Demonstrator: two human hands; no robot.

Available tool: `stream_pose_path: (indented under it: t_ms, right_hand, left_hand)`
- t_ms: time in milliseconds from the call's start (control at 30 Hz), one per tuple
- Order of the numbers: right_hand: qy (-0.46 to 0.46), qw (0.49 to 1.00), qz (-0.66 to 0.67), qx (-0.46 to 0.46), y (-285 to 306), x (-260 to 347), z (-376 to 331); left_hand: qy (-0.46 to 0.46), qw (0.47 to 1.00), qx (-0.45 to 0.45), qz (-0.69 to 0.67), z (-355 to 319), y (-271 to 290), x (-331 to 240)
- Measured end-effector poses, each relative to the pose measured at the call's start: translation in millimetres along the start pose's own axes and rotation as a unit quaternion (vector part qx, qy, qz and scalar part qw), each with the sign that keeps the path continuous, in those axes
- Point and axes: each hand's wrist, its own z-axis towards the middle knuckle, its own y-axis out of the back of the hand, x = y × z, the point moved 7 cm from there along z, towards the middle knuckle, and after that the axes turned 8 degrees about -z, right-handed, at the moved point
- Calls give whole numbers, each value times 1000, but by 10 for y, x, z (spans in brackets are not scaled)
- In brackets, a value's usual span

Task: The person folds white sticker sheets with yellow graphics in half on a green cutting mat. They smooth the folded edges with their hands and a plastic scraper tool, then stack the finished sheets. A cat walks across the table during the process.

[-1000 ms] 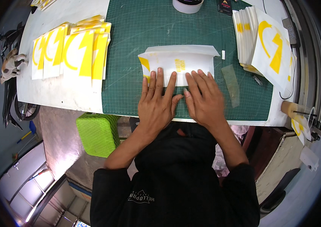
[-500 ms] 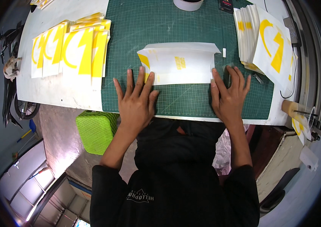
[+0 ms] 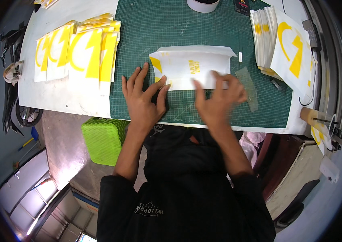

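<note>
A folded white paper piece with yellow print lies on the green cutting mat, its long far flap creased along the top. At its near left corner, my left hand pinches the edge between thumb and forefinger; the other fingers spread on the mat. My right hand is over the paper's near right part, blurred by motion, with thumb and fingers apart and nothing visible in them. To its right rests a translucent flat plastic strip on the mat.
Stacks of white and yellow printed paper pieces lie on the left of the white table. Another stack stands at the right, with a loose sheet against it. A tape roll and a small dark box sit far back.
My right hand has moved left from the paper's right edge onto the paper, uncovering the plastic strip. My left thumb and forefinger have closed together at the near left corner.
</note>
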Motion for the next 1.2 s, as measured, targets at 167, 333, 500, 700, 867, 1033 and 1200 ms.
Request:
stream_pose_path:
  t_ms: [167, 333, 500, 700, 867, 1033, 1200]
  right_hand:
    - [-42, 997, -59, -16, 127, -736, -4]
    - [-30, 999, 10, -19, 152, -734, 18]
    - [48, 981, 159, -98, 411, -622, 378]
    - [167, 970, 179, -4, 358, -242, 887]
    - [238, 960, 146, -4, 242, -94, 949]
    - [256, 950, 128, -128, 511, -107, 600]
    - [260, 959, 94, -58, 432, -221, -197]
  left_hand:
    - [-5, 1000, -4, -14, -23, 4, 17]
    - [-14, 1000, 14, -12, 27, 31, -6]
    - [-17, 990, -82, -111, 231, 298, -41]
    - [-142, 987, -36, -59, 735, 301, -387]
    - [-148, 989, 0, -2, 856, 108, -372]
    - [-229, 967, -111, -12, 728, 360, -576]
    - [-224, 974, -23, 30, -114, 176, -510]
